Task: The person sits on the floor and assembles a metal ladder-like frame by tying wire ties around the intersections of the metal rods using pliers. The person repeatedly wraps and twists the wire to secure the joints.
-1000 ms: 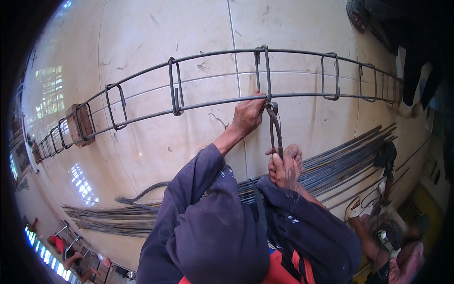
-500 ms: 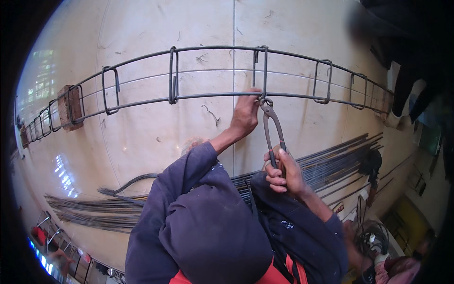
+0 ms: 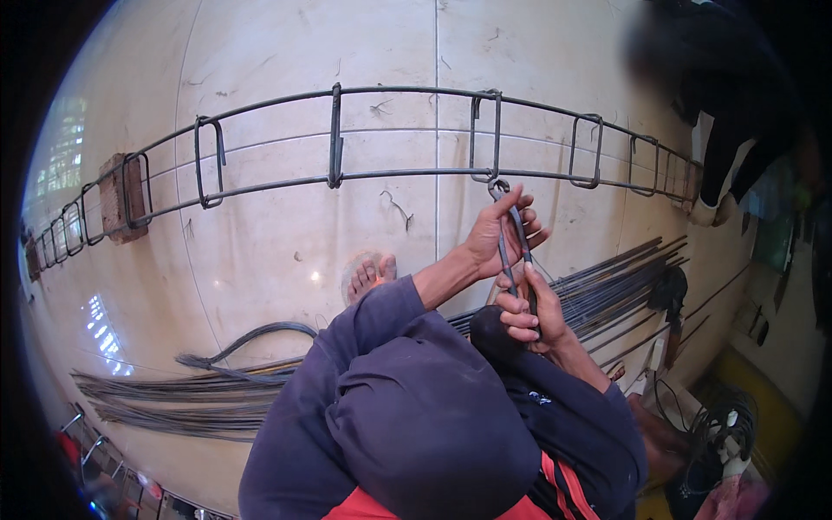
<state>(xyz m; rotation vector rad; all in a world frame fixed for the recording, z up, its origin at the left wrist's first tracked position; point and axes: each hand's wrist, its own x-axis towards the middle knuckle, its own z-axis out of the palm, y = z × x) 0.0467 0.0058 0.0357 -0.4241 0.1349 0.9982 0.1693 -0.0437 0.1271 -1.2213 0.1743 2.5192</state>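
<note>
A long rebar cage (image 3: 407,174), made of bars with rectangular stirrups, spans the view from left to right. My right hand (image 3: 530,308) is closed round the handles of dark end-cutting pincers (image 3: 503,247). The jaws are up against the near bar, at the foot of a stirrup (image 3: 497,139). My left hand (image 3: 503,227) lies over the upper part of the pincers, its fingers apart and partly round the handles. Whether it touches them I cannot tell. Any tie wire in the jaws is too small to make out.
Brick blocks (image 3: 124,198) prop the cage near its left end. Bundles of thin rods (image 3: 173,399) and straight bars (image 3: 607,277) lie on the tiled floor, with a bent wire bundle (image 3: 251,338). My bare foot (image 3: 371,273) is left of my arm. Another person (image 3: 728,95) is at far right.
My left hand has left the stirrup joint and come down and right, over the pincers. The pincers stay at the bar in my right hand. My view has shifted slightly.
</note>
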